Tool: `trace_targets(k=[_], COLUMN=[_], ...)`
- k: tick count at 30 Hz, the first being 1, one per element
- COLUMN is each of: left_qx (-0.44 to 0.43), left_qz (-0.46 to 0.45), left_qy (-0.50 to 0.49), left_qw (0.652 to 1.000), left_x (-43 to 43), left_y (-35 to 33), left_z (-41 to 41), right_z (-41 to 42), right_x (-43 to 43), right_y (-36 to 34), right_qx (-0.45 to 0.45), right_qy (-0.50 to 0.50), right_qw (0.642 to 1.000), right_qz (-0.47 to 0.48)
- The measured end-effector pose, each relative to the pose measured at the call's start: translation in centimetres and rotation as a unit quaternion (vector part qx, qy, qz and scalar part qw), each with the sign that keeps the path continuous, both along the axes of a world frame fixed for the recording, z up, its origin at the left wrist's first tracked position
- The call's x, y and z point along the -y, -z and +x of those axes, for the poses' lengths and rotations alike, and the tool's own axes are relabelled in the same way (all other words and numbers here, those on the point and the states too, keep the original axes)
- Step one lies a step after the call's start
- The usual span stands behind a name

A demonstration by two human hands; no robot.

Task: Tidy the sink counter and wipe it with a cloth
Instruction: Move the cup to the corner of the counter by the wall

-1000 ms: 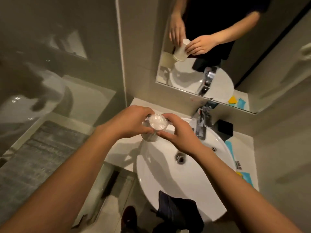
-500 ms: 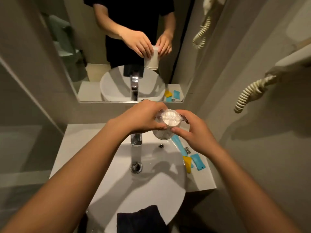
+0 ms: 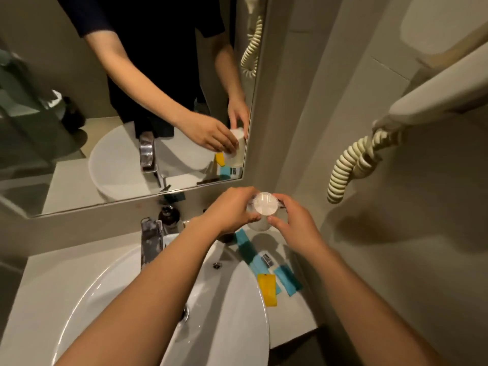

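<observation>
A clear glass cup (image 3: 264, 208) with a white paper cover on top hangs just above the back right corner of the pale counter (image 3: 293, 307). My left hand (image 3: 232, 212) grips its left side and my right hand (image 3: 295, 223) holds its right side. Under the cup its shadow falls on the counter. Blue sachets (image 3: 287, 280) and a yellow sachet (image 3: 267, 289) lie flat on the counter to the right of the white basin (image 3: 232, 313). No cloth is visible.
A chrome tap (image 3: 151, 240) stands behind the basin, with a dark bottle (image 3: 169, 213) beside it. The mirror (image 3: 126, 101) fills the back wall. A wall-mounted hair dryer with a coiled cord (image 3: 351, 165) hangs at the right.
Both hands have carried the covered cup from over the basin's left side to the right and lowered it toward the counter's back right corner. My view swung right with it.
</observation>
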State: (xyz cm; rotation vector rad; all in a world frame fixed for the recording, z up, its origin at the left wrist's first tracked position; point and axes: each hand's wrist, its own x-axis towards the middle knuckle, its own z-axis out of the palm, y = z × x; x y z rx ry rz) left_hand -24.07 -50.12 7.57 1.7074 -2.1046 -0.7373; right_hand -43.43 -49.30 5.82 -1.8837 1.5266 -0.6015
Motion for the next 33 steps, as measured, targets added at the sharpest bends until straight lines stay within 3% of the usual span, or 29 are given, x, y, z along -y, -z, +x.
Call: trace_targets(k=[17, 28, 33], left_qx=[-0.067, -0.07, -0.082], left_qz=[0.075, 0.099, 0.055], left_qy=[-0.058, -0.093, -0.118], left_qw=[0.993, 0.988, 0.988], left_x=[8.2, 8.1, 4.5], left_y=[13.3, 14.1, 11.7], left_z=[-3.7, -4.2, -3.5], right_z=[0.4, 0.7, 0.8], right_x=[6.6, 7.1, 4.4], right_y=[12.1, 13.4, 12.6], right_qx=[-0.005, 0.004, 0.005], right_qy=[0.087, 0.101, 0.132], right_qw=[0.995, 0.991, 0.99], right_qz=[0.052, 0.088, 0.051])
